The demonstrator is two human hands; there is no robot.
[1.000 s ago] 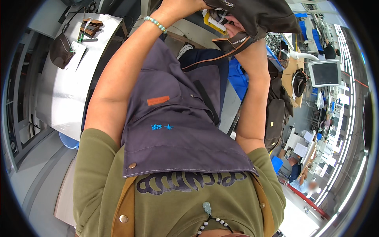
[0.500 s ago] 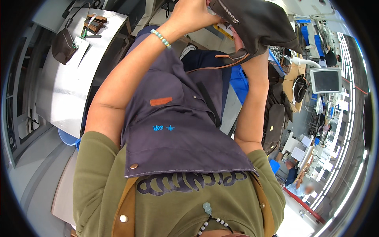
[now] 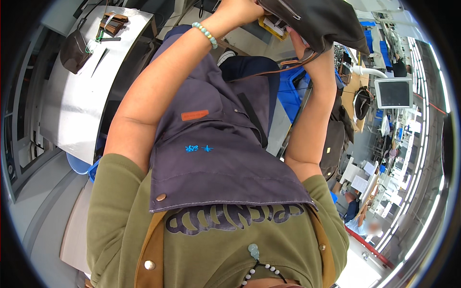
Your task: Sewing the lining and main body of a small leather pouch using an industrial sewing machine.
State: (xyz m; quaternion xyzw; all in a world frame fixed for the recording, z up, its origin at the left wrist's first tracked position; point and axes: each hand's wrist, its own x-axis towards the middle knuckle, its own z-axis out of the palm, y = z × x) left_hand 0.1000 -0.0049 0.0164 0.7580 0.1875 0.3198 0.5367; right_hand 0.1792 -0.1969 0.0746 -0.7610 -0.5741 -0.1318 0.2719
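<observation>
1. My left hand (image 3: 242, 12) has moved rightward over the last second, along with the dark brown bag (image 3: 331, 21). I judge the fingers narrow on the bag's near edge; the tips are partly lost at the top of the view.
2. My right hand (image 3: 299, 47) is beneath the bag. A second ago several of its fingers showed beside the bag; now I see chiefly the thumb, raised against the underside. The other fingers are hidden, so I cannot tell how firmly they hold.
3. The bag is up in the air between my hands, well away from my chest, its top cut off by the frame. Its zipper (image 3: 290, 9) shows at more length on the face turned toward me.
4. The zipped end near my right wrist, with its brown strap (image 3: 269, 73), shows less of itself now than a second ago. The strap trails down over my purple-grey apron (image 3: 206, 96).
5. For the work in hand, I judge this a turning of the bag in my hands: it is handled, not set down. On the white table (image 3: 72, 105) to my left, another dark pouch (image 3: 74, 53) lies apart, untouched.
</observation>
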